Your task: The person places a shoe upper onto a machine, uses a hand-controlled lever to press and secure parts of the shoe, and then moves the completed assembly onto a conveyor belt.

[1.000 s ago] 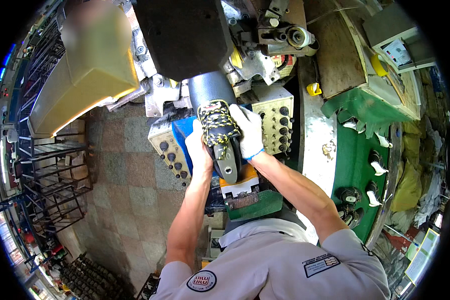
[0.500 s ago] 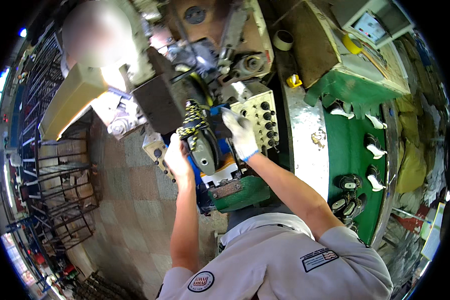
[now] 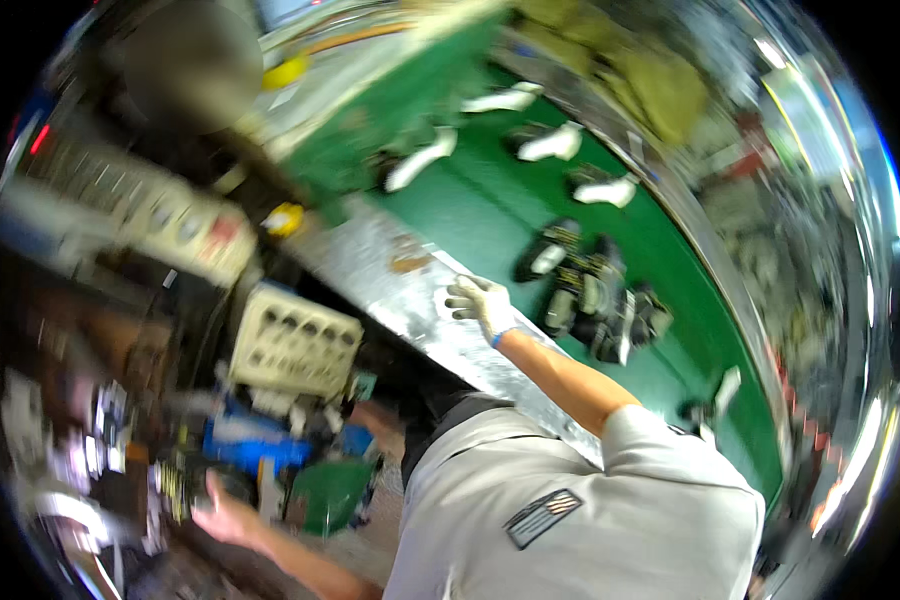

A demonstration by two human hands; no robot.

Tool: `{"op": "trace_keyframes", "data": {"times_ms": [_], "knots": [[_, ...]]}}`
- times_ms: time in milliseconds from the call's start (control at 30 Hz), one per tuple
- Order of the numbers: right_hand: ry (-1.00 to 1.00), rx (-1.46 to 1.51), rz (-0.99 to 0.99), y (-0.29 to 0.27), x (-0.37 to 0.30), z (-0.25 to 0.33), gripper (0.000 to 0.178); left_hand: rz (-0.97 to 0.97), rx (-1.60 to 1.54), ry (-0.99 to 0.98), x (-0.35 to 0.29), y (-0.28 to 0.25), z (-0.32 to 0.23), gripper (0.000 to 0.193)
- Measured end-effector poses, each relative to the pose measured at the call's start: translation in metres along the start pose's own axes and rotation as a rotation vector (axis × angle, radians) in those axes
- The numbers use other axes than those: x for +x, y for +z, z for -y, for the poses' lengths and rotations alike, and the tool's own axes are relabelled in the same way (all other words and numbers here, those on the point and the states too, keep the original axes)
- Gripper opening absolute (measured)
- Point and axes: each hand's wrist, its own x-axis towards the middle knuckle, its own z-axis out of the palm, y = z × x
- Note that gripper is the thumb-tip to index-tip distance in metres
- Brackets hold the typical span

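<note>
At the lower left, a dark shoe (image 3: 232,485) with yellow-flecked laces sits at the machine, smeared by motion. My left hand (image 3: 226,512) is against its side, thumb up along it; the fingers are blurred and partly hidden. My right hand (image 3: 482,303), in a white glove with a blue cuff, hovers over a worn metal ledge (image 3: 370,255), fingers spread and nothing in them. To its right, several dark shoes (image 3: 600,285) with yellow-flecked laces lie bunched on a green surface (image 3: 460,215).
Further shoes with white soles (image 3: 550,142) lie along the green surface's far part. A cream panel with black knobs (image 3: 295,340) stands between the machine and the ledge. A yellow tape dispenser (image 3: 283,219) rests beside the ledge, near a green-sided cabinet (image 3: 370,110).
My view has swung right toward the green surface. My right hand has left the shoe at the machine and moved over the ledge, while my left hand stays at the shoe.
</note>
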Motion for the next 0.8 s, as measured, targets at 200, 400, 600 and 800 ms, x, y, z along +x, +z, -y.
{"op": "trace_keyframes", "data": {"times_ms": [200,400,600,800], "knots": [[-0.177,0.025,-0.396,-0.215,0.113,0.056,0.031,0.044,0.074,0.392,0.027,0.011,0.053,0.045],[-0.087,0.103,-0.767,-0.356,0.234,0.109,0.049,0.084,0.065,0.383,-0.018,0.086,-0.007,0.044],[0.073,-0.261,-0.980,-0.420,0.360,0.149,0.110,0.108,0.081,0.402,-0.040,0.135,-0.051,0.043],[-0.008,0.031,-1.165,-0.435,0.411,0.160,0.074,0.123,0.083,0.389,-0.041,0.153,-0.059,0.042]]}}
